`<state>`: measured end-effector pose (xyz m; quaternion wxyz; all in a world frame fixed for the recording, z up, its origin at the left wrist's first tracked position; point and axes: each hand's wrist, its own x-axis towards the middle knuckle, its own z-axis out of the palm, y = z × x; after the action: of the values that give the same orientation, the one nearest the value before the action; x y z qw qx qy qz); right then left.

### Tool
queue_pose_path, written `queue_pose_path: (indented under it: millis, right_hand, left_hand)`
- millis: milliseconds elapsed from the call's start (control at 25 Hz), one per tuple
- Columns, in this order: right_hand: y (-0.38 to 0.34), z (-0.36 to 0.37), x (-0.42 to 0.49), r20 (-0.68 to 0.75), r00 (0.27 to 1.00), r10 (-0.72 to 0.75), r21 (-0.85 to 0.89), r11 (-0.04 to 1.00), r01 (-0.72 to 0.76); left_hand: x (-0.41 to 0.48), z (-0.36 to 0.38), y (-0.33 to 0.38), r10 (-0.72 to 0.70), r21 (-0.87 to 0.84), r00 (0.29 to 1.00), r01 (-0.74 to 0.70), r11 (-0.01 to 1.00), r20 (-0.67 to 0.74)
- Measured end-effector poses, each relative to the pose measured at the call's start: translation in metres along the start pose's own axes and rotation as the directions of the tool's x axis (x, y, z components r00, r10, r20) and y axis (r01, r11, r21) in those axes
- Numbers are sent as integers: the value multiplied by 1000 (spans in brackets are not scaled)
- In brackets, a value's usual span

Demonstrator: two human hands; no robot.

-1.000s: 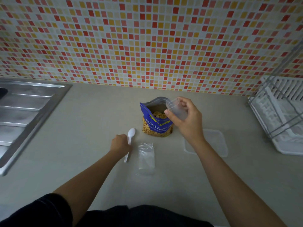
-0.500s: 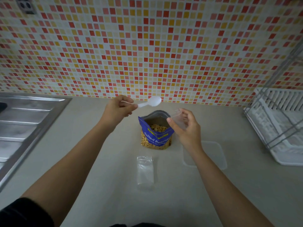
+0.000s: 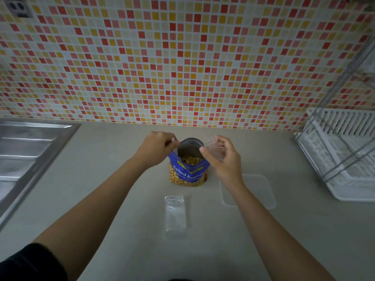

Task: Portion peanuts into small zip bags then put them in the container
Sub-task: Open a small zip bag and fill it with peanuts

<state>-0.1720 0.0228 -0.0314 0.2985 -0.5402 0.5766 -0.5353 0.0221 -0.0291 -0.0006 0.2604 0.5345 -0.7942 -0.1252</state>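
Left hand (image 3: 156, 148) pinches a spoon (image 3: 173, 140) at the open peanut bag (image 3: 188, 171); right hand (image 3: 223, 159) grips a small zip bag (image 3: 213, 147). A careless scoop could topple the peanut bag and spill nuts.

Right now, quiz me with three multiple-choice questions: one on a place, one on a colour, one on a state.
1. The flat zip bag lies: A) on the counter, nearer you than the peanut bag; B) inside it; C) behind it.
2. The peanut bag's label is: A) green; B) red; C) blue.
3. The peanut bag's top is: A) sealed; B) open; C) folded over.
Answers: A, it lies flat in front of the bag; C, a blue band with yellow lettering; B, peanuts show through its mouth.
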Motion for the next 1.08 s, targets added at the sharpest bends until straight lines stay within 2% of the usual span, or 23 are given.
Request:
queue_pose_path:
  millis: [40,120,240,400,640,880,1080]
  right_hand:
    - [0,1,0,16,1000,4,-20,1000,-4]
    - [2,4,-1,58,998,26,-68,997,-22]
    - [6,7,-2,91,994,62,-108,993,-52]
    - [5,3,0,110,989,96,-123,989,-82]
    - [9,-3,4,118,983,138,-51,990,-132]
    - [6,-11,10,57,992,113,-87,990,-107]
    - [7,-14,13,96,995,35,-207,978,-15]
  left_hand:
    - [1,4,3,3,42,999,-5,999,43]
    - [4,12,5,-80,52,995,77,996,62]
    - [12,17,1,-248,-50,965,253,966,87]
    - [17,19,-2,-384,-141,918,395,908,97]
    - [15,15,-2,-551,-477,812,568,670,194]
    - [13,14,-10,-637,-691,727,599,405,256]
    - [13,10,-31,-681,-773,706,537,337,193]
